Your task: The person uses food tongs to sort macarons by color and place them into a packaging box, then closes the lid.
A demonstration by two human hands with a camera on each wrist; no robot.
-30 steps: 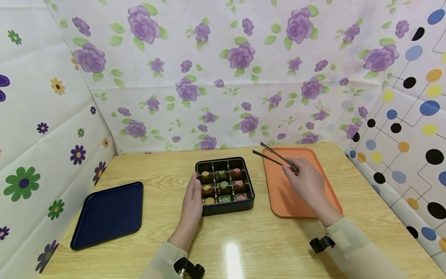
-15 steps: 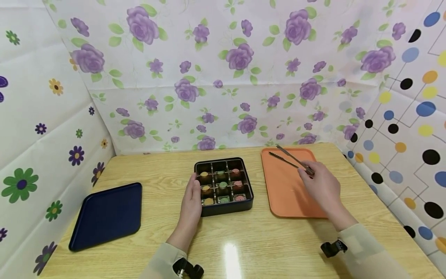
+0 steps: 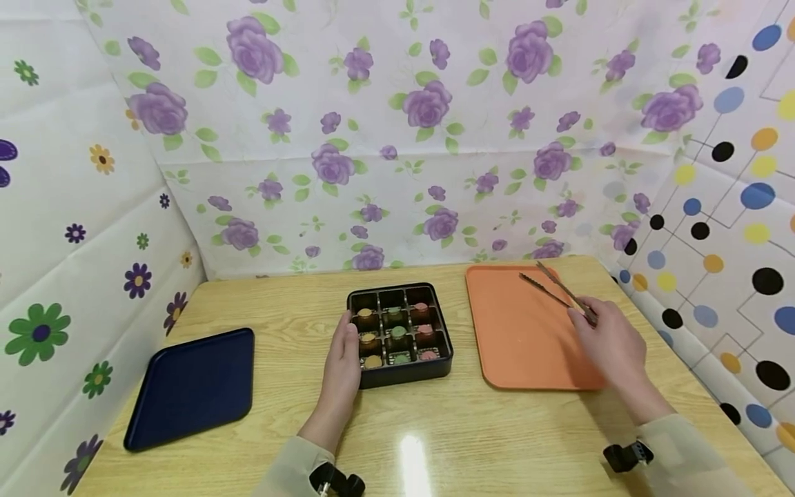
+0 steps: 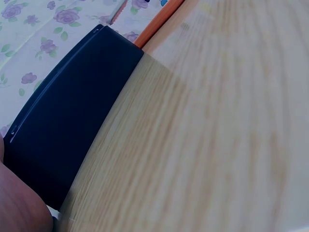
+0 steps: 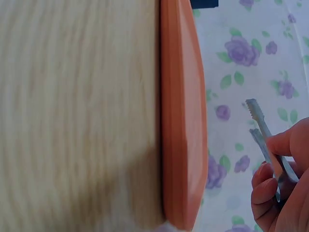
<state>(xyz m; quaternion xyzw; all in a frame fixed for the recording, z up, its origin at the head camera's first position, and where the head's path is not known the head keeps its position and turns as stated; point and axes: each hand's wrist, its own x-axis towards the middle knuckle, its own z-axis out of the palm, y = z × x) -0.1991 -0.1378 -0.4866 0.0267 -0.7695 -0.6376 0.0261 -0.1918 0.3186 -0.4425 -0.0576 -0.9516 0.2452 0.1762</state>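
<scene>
My left hand (image 3: pixel 339 359) rests along the left side of a black box (image 3: pixel 406 374), its fingers straight against the wall. The box has a divided insert with small round sweets in its compartments: yellow (image 3: pixel 368 337), green (image 3: pixel 399 333) and pink (image 3: pixel 425 329). Over the right part of the orange tray (image 3: pixel 512 338), my right hand (image 3: pixel 611 338) holds metal tongs (image 3: pixel 586 309) pointing away to the upper left. The tongs' tips are apart with nothing between them. In the right wrist view, thumb and curled fingers grip the tongs (image 5: pixel 260 121).
A dark blue tray (image 3: pixel 192 386) lies at the left of the wooden table (image 3: pixel 292 310). Flowered cloth (image 3: pixel 385 138) hangs behind the table's far edge, and patterned cloths stand at both sides.
My right hand has moved to the right with the tongs, from the middle of the orange tray toward its right edge. The left hand and the box have stayed in place.
</scene>
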